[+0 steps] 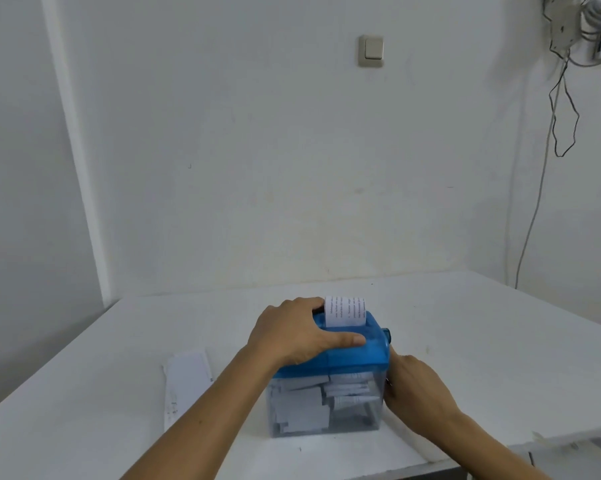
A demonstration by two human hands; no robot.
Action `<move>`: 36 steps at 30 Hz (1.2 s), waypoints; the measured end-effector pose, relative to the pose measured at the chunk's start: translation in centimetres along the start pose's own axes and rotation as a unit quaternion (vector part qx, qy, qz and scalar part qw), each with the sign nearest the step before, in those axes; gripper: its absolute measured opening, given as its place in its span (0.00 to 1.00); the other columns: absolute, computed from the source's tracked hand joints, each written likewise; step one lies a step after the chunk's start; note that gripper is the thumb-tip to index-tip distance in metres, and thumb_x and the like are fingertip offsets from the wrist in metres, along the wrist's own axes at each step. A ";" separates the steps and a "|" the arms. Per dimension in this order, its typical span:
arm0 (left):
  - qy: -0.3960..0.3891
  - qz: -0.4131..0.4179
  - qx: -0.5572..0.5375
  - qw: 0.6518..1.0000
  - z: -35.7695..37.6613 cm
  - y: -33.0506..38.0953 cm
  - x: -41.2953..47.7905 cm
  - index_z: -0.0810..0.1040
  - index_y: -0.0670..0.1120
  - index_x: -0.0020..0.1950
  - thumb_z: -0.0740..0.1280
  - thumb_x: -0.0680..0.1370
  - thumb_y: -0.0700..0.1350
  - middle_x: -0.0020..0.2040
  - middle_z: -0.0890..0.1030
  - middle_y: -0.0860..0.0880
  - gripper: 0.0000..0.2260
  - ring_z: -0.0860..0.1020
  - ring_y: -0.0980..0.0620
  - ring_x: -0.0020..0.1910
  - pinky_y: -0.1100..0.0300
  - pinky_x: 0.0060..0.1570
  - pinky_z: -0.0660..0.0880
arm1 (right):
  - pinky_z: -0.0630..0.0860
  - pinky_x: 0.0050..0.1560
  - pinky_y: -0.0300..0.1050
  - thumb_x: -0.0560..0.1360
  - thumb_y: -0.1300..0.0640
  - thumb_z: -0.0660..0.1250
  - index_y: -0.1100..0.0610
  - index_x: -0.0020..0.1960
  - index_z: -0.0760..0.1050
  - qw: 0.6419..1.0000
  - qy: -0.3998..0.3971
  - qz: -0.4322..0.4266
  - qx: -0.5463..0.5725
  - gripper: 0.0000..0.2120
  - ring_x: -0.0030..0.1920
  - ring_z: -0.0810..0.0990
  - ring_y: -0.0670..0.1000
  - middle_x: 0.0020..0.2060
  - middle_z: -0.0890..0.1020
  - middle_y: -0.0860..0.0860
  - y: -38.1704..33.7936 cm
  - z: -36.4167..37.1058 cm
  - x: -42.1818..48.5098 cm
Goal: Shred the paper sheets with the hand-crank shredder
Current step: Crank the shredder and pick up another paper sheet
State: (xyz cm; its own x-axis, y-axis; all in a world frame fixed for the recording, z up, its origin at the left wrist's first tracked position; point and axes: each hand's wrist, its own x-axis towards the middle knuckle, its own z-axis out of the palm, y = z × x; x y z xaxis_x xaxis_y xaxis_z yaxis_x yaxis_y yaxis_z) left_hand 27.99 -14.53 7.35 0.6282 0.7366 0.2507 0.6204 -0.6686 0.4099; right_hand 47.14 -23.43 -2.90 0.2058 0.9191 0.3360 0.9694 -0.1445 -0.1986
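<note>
A small shredder with a blue top [358, 355] and a clear bin [327, 407] stands on the white table [465, 341]. Paper shreds fill much of the bin. A printed paper strip [345, 311] stands upright in the top slot. My left hand [299, 332] lies over the blue top, thumb along the front, fingers curled over the back beside the strip. My right hand [415, 386] is at the shredder's right side, below the blue crank hub [385, 336], fingers curled; the crank handle itself is hidden by the hand.
More paper sheets [186, 379] lie flat on the table to the left of the shredder. The wall stands close behind the table. Cables [566, 109] hang on the wall at the right. The table's front edge runs at the lower right.
</note>
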 end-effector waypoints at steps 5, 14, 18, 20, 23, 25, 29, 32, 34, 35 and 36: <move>-0.006 -0.005 -0.004 1.000 0.2 -0.1 0.3 0.72 0.61 0.70 0.65 0.63 0.79 0.65 0.78 0.58 0.40 0.76 0.54 0.53 0.58 0.51 0.79 | 0.67 0.31 0.33 0.78 0.48 0.66 0.47 0.40 0.65 0.994 -0.104 0.033 0.016 0.12 0.35 0.75 0.45 0.35 0.74 0.43 -1.1 -3.8 -1.0; -0.026 0.009 -0.024 0.999 0.3 -0.3 0.1 0.75 0.61 0.66 0.67 0.63 0.78 0.57 0.80 0.59 0.36 0.78 0.56 0.50 0.56 0.52 0.79 | 0.68 0.32 0.37 0.73 0.50 0.72 0.56 0.31 0.70 0.955 -0.293 0.036 0.013 0.17 0.27 0.69 0.46 0.26 0.73 0.48 -2.1 -14.3 2.4; -0.016 0.013 -0.013 1.000 0.0 -0.5 0.5 0.73 0.62 0.69 0.66 0.61 0.79 0.59 0.80 0.59 0.41 0.78 0.56 0.51 0.57 0.51 0.78 | 0.73 0.35 0.38 0.73 0.40 0.73 0.55 0.33 0.76 0.967 -0.225 0.025 0.117 0.20 0.29 0.72 0.46 0.27 0.76 0.48 -1.2 -16.3 5.2; -0.018 0.012 -0.014 1.000 0.1 -0.4 0.5 0.72 0.62 0.71 0.66 0.60 0.80 0.61 0.80 0.59 0.43 0.78 0.55 0.52 0.56 0.53 0.79 | 0.74 0.35 0.37 0.72 0.39 0.73 0.55 0.36 0.77 0.978 -0.147 0.010 0.148 0.19 0.31 0.75 0.45 0.29 0.78 0.47 -0.4 -15.2 6.2; -0.021 0.012 -0.010 1.000 0.2 -0.5 0.7 0.70 0.61 0.73 0.65 0.60 0.81 0.65 0.79 0.57 0.45 0.78 0.53 0.54 0.55 0.54 0.79 | 0.73 0.35 0.40 0.72 0.43 0.74 0.55 0.39 0.74 0.971 0.018 -0.001 0.237 0.17 0.33 0.74 0.46 0.32 0.78 0.47 0.5 -11.4 7.6; -0.023 0.010 -0.014 1.000 0.2 -0.6 0.7 0.70 0.60 0.73 0.65 0.60 0.81 0.65 0.78 0.57 0.45 0.78 0.53 0.54 0.58 0.53 0.79 | 0.74 0.37 0.43 0.73 0.45 0.74 0.55 0.38 0.73 0.946 0.110 0.016 0.304 0.16 0.33 0.74 0.47 0.33 0.79 0.51 0.7 -8.5 8.3; -0.017 0.018 -0.029 0.999 0.1 -0.6 0.7 0.72 0.61 0.71 0.64 0.59 0.80 0.64 0.79 0.59 0.45 0.78 0.56 0.53 0.66 0.44 0.75 | 0.75 0.37 0.44 0.77 0.47 0.69 0.58 0.37 0.72 0.893 0.151 0.106 0.410 0.18 0.33 0.75 0.49 0.32 0.79 0.54 0.3 -3.6 8.3; -0.006 0.020 -0.024 0.999 0.2 -0.3 0.5 0.72 0.62 0.71 0.63 0.60 0.80 0.65 0.79 0.59 0.43 0.78 0.57 0.53 0.68 0.42 0.73 | 0.80 0.40 0.51 0.81 0.48 0.63 0.66 0.42 0.77 0.875 0.096 0.150 0.450 0.21 0.34 0.78 0.57 0.36 0.82 0.61 0.4 -0.6 7.1; 0.009 0.018 -0.015 1.000 0.3 -0.2 0.5 0.72 0.62 0.71 0.64 0.62 0.80 0.65 0.79 0.60 0.41 0.77 0.57 0.51 0.68 0.41 0.72 | 0.81 0.40 0.48 0.83 0.50 0.62 0.67 0.46 0.80 0.885 0.065 0.168 0.430 0.20 0.34 0.79 0.57 0.39 0.83 0.62 0.6 0.6 6.0; 0.014 0.015 -0.010 1.000 0.3 -0.2 0.4 0.72 0.62 0.71 0.63 0.62 0.80 0.65 0.79 0.60 0.41 0.76 0.58 0.50 0.68 0.41 0.72 | 0.79 0.38 0.46 0.83 0.52 0.62 0.67 0.45 0.80 0.894 0.051 0.176 0.408 0.19 0.33 0.79 0.54 0.37 0.83 0.61 0.7 0.9 5.4; 0.014 0.014 -0.006 1.000 0.3 -0.2 0.4 0.72 0.62 0.71 0.63 0.61 0.81 0.65 0.79 0.60 0.42 0.76 0.58 0.50 0.67 0.41 0.72 | 0.77 0.36 0.44 0.83 0.54 0.61 0.65 0.43 0.79 0.905 0.036 0.183 0.383 0.17 0.31 0.77 0.52 0.34 0.82 0.58 0.8 1.2 4.7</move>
State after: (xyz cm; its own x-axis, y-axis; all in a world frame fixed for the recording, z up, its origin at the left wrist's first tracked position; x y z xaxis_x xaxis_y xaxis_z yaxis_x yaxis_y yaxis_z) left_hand 28.28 -14.12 7.06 0.6311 0.7207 0.2869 0.5973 -0.6874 0.4132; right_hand 48.75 -18.78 -2.56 0.5293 0.8308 0.1724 0.4628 -0.1124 -0.8793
